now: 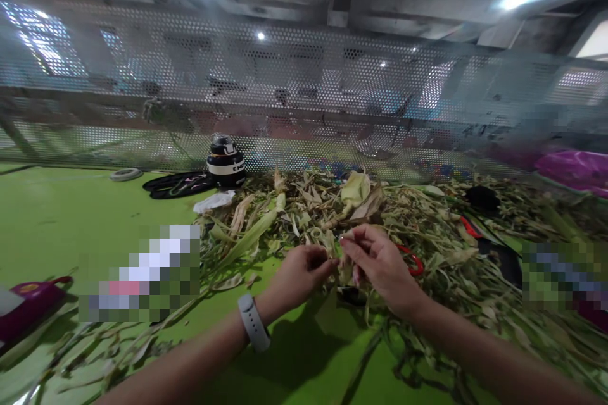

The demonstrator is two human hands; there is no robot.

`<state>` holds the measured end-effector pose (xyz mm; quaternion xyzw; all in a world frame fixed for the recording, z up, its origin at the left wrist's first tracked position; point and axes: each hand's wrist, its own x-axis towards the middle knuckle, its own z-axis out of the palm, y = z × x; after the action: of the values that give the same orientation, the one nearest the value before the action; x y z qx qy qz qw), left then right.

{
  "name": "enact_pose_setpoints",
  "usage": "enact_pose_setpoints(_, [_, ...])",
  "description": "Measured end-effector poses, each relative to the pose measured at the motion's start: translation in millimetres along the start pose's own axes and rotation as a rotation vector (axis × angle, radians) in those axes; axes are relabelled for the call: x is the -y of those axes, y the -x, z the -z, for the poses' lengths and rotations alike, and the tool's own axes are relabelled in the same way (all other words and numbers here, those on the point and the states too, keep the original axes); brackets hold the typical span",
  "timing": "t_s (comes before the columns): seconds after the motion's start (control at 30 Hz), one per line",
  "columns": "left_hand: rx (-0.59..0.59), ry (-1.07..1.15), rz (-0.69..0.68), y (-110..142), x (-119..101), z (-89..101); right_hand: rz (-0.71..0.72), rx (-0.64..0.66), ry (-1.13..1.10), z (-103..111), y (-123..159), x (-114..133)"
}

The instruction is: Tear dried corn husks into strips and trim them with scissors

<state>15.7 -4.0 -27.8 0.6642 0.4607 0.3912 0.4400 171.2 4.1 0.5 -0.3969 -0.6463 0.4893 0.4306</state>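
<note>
My left hand [304,275], with a pale watch on its wrist, has its thumb and fingers pinched together. Close by on the right, my right hand [380,266] is also closed in a pinch. A small pale tan piece of dried corn husk [345,266] sits between the fingertips of both hands, partly covered by them. Behind and around them spreads a heap of dried corn husks [308,202]. Red scissor handles [414,261] poke out of the husks beside my right hand. Below the fingers lies a dark object [351,296], mostly hidden.
A black jug with a white band [227,164] stands at the back of the green table [118,215]. Near it are a flat black item [175,185], white tissue [215,201] and a tape ring [126,174]. Behind rises a perforated panel [294,95]; a purple bag [577,171] lies right.
</note>
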Motion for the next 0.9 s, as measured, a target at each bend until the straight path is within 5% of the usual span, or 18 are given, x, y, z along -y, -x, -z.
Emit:
enact_pose_setpoints(0.33, [-0.031, 0.154, 0.098, -2.8, -4.2, -0.4, 0.144, -0.014, 0.436, 4.6, -1.3, -5.5])
enact_pose_setpoints(0.57, [-0.064, 0.273, 0.154, -2.4, -9.0, 0.0, 0.132, -0.021, 0.483, 7.7, -2.6, -1.1])
enact_pose_setpoints(0.9, [-0.032, 0.065, 0.078, -1.5, -6.1, -3.3, 0.113, 0.049, 0.474, 9.2, -2.7, -1.9])
